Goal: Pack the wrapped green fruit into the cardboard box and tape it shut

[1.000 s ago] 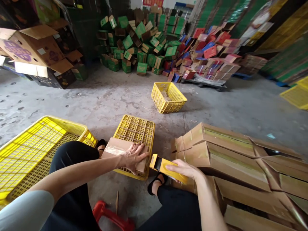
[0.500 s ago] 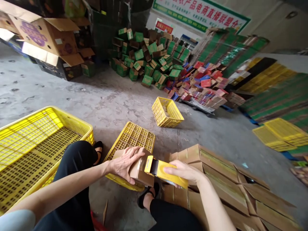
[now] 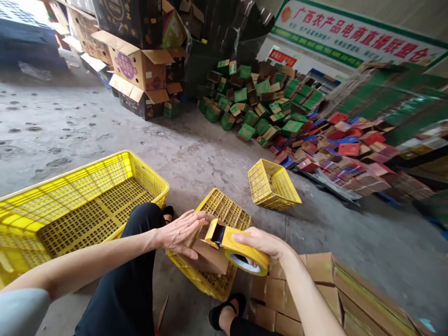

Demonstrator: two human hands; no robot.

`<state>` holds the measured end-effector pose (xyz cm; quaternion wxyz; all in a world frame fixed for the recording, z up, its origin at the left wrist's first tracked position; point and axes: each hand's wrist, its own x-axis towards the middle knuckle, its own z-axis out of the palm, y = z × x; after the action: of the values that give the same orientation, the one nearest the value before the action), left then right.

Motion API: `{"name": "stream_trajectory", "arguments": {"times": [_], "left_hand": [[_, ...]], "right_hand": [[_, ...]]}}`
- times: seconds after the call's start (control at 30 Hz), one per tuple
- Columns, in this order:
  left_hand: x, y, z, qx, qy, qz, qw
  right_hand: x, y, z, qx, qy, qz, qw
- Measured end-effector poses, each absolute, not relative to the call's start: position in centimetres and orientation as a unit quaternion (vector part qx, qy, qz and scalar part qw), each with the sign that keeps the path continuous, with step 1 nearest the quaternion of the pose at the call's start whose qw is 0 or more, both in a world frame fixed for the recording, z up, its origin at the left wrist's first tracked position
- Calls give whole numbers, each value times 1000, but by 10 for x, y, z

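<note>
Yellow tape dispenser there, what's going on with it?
The person's right hand grips a yellow plastic tape dispenser at a small brown cardboard box; whether they touch is unclear. The left hand lies on the box, which rests on a yellow latticed plastic crate. Brown cartons stand nearby.

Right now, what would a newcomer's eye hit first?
Probably the yellow tape dispenser in the right hand, at the cardboard box under the left hand. Then the big yellow crate at left, and behind, the heap of green boxes beside red ones.
</note>
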<state>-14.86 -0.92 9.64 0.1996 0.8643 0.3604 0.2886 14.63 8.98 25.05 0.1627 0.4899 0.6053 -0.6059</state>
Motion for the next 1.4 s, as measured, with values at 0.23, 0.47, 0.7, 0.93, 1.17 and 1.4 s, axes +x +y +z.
{"name": "stream_trajectory", "arguments": {"times": [0.23,0.47,0.7,0.93,1.17,1.4], "left_hand": [[-144,-37,75,892,276,320,163],[-139,-31,53,921,239,277,131],[-142,-22,60,932,234,251,116],[-146,-22,54,929,246,263,87],[-145,-29,68,926,267,253,88],[-141,-29,75,936,242,239,91]], "right_hand": [[155,75,249,505,589,-609,166],[162,63,244,513,581,-611,159],[167,55,246,501,577,-629,140],[180,59,236,487,577,-639,147],[175,59,233,482,593,-633,125],[163,52,239,486,594,-628,129]]}}
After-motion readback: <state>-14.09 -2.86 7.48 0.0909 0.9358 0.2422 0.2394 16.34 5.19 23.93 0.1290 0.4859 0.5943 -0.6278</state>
